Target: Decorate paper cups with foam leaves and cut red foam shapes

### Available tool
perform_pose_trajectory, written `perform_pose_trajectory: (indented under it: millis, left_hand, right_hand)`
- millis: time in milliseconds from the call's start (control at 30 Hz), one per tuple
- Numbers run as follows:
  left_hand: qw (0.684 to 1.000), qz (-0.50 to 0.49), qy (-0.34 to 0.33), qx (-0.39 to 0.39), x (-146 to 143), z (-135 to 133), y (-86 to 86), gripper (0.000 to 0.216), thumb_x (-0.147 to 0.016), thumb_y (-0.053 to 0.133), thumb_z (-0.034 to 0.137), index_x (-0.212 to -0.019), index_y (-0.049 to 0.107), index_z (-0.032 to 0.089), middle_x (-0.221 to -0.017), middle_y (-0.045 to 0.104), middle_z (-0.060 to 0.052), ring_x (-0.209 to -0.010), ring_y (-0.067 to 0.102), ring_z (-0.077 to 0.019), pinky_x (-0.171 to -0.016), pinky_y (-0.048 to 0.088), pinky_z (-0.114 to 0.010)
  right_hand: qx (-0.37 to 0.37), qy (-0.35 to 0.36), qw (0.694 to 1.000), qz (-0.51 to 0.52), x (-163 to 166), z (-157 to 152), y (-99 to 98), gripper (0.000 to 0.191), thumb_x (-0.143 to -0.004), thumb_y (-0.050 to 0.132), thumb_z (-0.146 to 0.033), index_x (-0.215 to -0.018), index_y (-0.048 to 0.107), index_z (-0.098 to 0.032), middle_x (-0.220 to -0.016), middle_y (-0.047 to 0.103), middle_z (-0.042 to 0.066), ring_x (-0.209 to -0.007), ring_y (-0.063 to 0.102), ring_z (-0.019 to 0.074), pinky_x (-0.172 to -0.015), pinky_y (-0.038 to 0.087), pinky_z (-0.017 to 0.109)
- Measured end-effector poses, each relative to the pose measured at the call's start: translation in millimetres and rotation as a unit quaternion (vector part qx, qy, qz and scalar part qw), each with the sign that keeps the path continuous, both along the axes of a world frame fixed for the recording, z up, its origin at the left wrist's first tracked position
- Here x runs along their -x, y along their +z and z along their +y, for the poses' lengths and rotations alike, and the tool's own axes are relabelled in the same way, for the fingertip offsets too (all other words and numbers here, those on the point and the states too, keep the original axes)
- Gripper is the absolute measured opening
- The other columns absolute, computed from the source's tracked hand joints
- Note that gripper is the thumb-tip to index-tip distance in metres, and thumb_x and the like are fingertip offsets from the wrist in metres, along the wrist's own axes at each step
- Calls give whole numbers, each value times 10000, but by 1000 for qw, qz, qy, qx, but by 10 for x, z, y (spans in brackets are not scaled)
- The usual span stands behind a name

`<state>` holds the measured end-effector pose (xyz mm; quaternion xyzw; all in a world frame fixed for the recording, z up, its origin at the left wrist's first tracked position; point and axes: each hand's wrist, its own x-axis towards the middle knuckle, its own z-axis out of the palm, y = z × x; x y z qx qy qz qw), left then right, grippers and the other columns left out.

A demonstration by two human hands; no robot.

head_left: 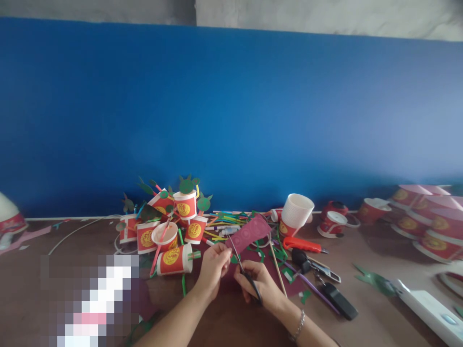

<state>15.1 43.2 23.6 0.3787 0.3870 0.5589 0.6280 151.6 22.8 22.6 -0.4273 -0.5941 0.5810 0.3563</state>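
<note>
Between my two hands is a strip of purple-red paper [248, 235] with faint round outlines on it. My left hand [216, 265] pinches the strip's lower left corner. A pair of scissors [249, 279] with black handles is gripped in my right hand [258, 284], its blades apart at the strip's left end. Beneath lies a larger purple-red sheet [265, 270], partly covered by my hands. Green paper scraps [280, 250] and a thin wooden stick [278, 270] are just to the right of my right hand.
Red paper cups [173, 260] with green paper shapes crowd the left. White-rimmed stacked cups [297, 209] stand right of centre. An orange cutter [302, 244], keys with a black fob [338, 300] and a white box [430, 311] lie to the right. A blue panel [231, 115] rises behind.
</note>
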Motion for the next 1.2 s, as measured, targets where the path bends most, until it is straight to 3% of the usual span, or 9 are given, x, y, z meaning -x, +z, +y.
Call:
perform_pose_trajectory:
  millis: [767,1200]
  left_hand:
    - [998,-25,-55,-3,12,-21,12,261,-666,652,302,-603,433,174,-434,390,81,-384,258,-33,-388,148,-176]
    - [995,-44,-87,-6,39,-22,43,207,-707,624,267,-644,458,160,-484,538,24,-399,407,-48,-393,275,-158]
  right_hand:
    - [-4,6,1000,12,4,0,34,293,-708,653,-424,-673,531,-160,-417,494,-63,-341,423,65,-362,310,170]
    - [-7,1,1000,18,-2,6,9,253,-719,651,-380,-694,584,-137,-402,471,-68,-316,409,61,-342,292,167]
